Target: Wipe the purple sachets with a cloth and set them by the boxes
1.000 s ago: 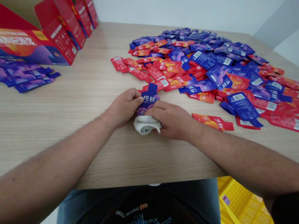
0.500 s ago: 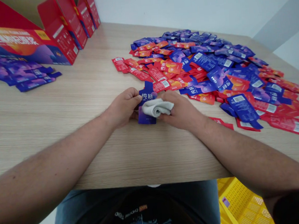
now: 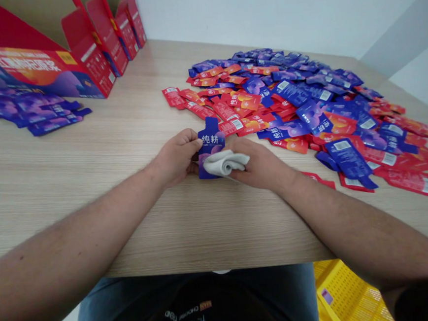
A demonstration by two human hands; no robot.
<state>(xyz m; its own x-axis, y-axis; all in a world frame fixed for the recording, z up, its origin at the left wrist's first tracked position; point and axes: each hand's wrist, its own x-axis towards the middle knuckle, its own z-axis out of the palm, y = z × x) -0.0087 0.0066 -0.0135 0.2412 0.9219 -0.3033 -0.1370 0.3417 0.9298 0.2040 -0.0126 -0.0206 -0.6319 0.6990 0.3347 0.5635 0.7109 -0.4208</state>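
Well, a light wood-grain table [image 3: 97, 145] fills most of the view, with a white wall [image 3: 262, 18] rising behind its far edge. Past the table's near edge lie a yellow perforated plastic crate [image 3: 347, 298] on the right and the person's dark printed T-shirt [image 3: 196, 315] in the middle, its small lettering upside down and hard to read. A row of red cardboard cartons [image 3: 80, 67] stands at the table's far left corner, the front one printed with orange and purple art, a yellow label and Chinese lettering too curved to read reliably. On the right half of the table spreads a wide heap of red and blue sachets [image 3: 298, 104], many showing white barcode panels, and a smaller spill of blue-purple sachets [image 3: 25, 111] lies along the table's left side.

Near the middle of the table, 1 blue sachet [image 3: 211, 146] stands up, its front reading 纯耕 in white. The left hand [image 3: 177, 157] is closed on its left side, pinching it. The right hand [image 3: 259, 165] is curled around a folded white cloth [image 3: 224, 162], pressing it onto the sachet's lower half
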